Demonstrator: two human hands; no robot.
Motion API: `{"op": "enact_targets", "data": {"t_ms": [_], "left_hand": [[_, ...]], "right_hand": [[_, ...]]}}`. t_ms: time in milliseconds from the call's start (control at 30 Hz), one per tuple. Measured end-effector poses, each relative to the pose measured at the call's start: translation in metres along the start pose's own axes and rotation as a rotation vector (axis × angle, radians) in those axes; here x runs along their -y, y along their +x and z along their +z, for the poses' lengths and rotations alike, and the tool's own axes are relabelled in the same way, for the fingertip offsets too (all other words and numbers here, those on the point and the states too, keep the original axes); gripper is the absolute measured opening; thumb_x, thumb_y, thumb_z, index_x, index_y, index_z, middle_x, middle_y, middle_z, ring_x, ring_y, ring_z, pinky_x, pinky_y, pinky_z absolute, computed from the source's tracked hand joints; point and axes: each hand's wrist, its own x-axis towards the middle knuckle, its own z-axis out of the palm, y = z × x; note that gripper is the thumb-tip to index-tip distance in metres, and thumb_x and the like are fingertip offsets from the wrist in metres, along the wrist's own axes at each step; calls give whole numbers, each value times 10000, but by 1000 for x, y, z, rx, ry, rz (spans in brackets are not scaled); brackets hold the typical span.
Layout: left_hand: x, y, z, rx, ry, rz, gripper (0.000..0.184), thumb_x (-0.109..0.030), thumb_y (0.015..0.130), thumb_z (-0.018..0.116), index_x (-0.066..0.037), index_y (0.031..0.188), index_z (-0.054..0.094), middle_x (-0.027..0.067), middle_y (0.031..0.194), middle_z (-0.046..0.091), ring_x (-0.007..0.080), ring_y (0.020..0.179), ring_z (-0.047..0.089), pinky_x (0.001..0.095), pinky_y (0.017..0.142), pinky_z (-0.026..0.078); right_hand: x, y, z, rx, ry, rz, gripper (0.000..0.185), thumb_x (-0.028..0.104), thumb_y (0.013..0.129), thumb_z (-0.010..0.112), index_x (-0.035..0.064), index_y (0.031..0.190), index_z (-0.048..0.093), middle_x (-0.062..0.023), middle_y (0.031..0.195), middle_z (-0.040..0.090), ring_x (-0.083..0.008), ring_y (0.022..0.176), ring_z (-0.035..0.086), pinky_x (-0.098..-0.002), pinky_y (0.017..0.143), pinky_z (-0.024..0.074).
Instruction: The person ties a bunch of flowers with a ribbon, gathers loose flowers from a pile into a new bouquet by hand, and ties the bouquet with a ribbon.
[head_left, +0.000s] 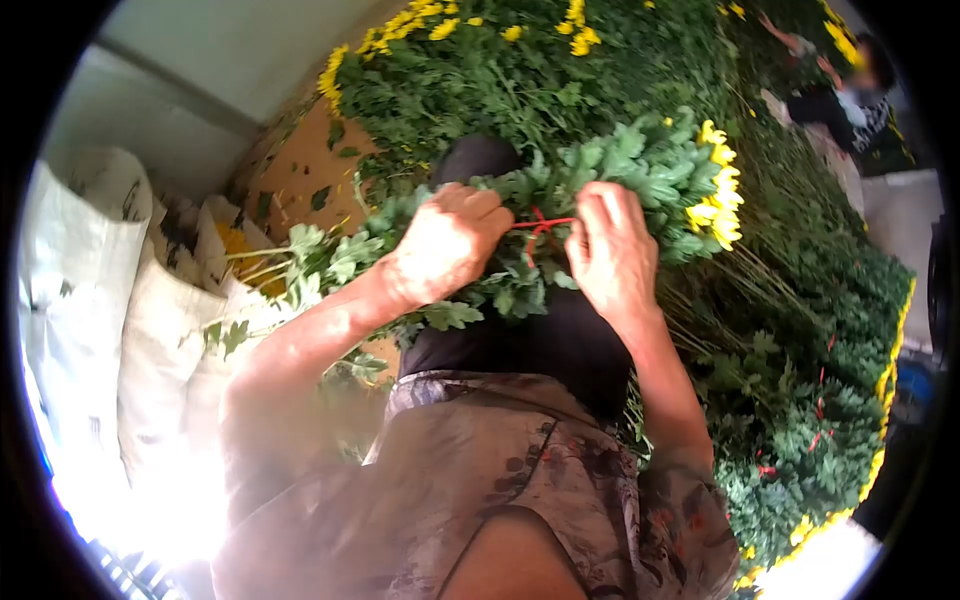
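Across my lap lies a bunch of yellow chrysanthemums (640, 165), its blooms to the right and its cut stems to the left. A thin red string (541, 226) runs over the bunch, with a crossing or knot at its middle. My left hand (455, 240) is closed on the string's left part. On the other side, my right hand (613, 240) pinches the string's right part with fingers and thumb. The string looks taut between the two hands. Leaves hide the underside of the bunch.
Piles of chrysanthemums (640, 60) lie ahead; tied bunches (800, 450) are stacked on the right. White sacks (165, 310) stand at left beside a grey wall (200, 70). Another person (860, 105) sits at the far right. Fallen leaves dot the brown floor (290, 180).
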Motion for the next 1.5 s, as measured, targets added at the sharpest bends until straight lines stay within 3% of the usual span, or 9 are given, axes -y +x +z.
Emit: {"op": "enact_targets", "data": {"t_ms": [367, 533, 700, 833, 867, 900, 1167, 1367, 1500], "left_hand": [[-9, -20, 16, -127, 20, -54, 104, -135, 650, 573, -75, 724, 532, 53, 777, 453, 216, 793, 493, 314, 675, 456], [-31, -46, -2, 62, 177, -398, 617, -424, 811, 587, -137, 1334, 428, 221, 1313, 459, 388, 1196, 461, 549, 1064, 269], [-26, -32, 16, 141, -13, -331, 647, -301, 749, 641, -166, 1346, 433, 127, 1028, 561, 297, 975, 567, 431, 877, 400], [-32, -5, 7, 18, 11, -216, 753, -253, 648, 719, -170, 1335, 423, 102, 990, 544, 278, 941, 544, 407, 816, 383], [-33, 0, -14, 12, 37, -229, 778, -309, 642, 743, -189, 1341, 421, 111, 1022, 559, 279, 1003, 535, 462, 862, 367], [-33, 1, -29, 8, 53, -239, 805, -364, 637, 767, -208, 1346, 419, 120, 1054, 574, 279, 1065, 526, 518, 909, 351], [30, -150, -103, 468, -259, -769, 1318, -759, 504, 722, -159, 1506, 111, 216, 1505, 219, 374, 1399, 217, 609, 1127, 84], [-14, -204, -49, 503, -65, -736, 1380, -600, 485, 845, -181, 1511, 22, 210, 1490, 241, 377, 1395, 216, 628, 1127, 53], [32, -238, -19, 315, 45, -1127, 931, -246, 701, 762, -146, 1467, 243, 168, 1196, 575, 317, 1139, 538, 535, 1092, 280]], "right_hand": [[1, -3, 4, 22, 11, 7, 215, -5, 776, 589, -16, 983, 531, -158, 1055, 519, -354, 996, 516, -421, 828, 454], [1, -75, 4, 161, 901, 552, 153, 154, 958, 500, 13, 977, 556, -75, 890, 634, -103, 530, 533, -228, 493, 417], [-10, -92, 86, 353, 2034, 828, 787, 627, 897, 442, 60, 1424, 300, -77, 1428, 376, -245, 1306, 338, -431, 1078, 292], [-11, -22, 78, -281, 2092, 846, 726, 607, 919, 414, 85, 1419, 356, -77, 1450, 369, -259, 1319, 337, -410, 1131, 226], [-28, -18, 74, 164, 2434, 348, 695, 589, 925, 415, 84, 1401, 388, -85, 1453, 373, -268, 1321, 348, -420, 1139, 212], [22, 2, 42, -343, 1887, 852, 683, 578, 931, 408, 99, 1416, 376, -75, 1456, 384, -274, 1340, 338, -436, 1145, 202], [-95, -9, -32, -765, 1465, 810, 652, 546, 944, 410, 112, 1430, 380, -48, 1472, 384, -256, 1349, 349, -440, 1150, 201], [-103, -27, -52, -897, 1335, 839, 617, 517, 957, 409, 119, 1427, 387, -43, 1471, 385, -251, 1344, 356, -432, 1144, 218], [-84, -28, -50, -911, 1317, 833, 610, 511, 958, 411, 124, 1428, 387, -41, 1469, 389, -249, 1341, 361, -430, 1142, 224]]}}
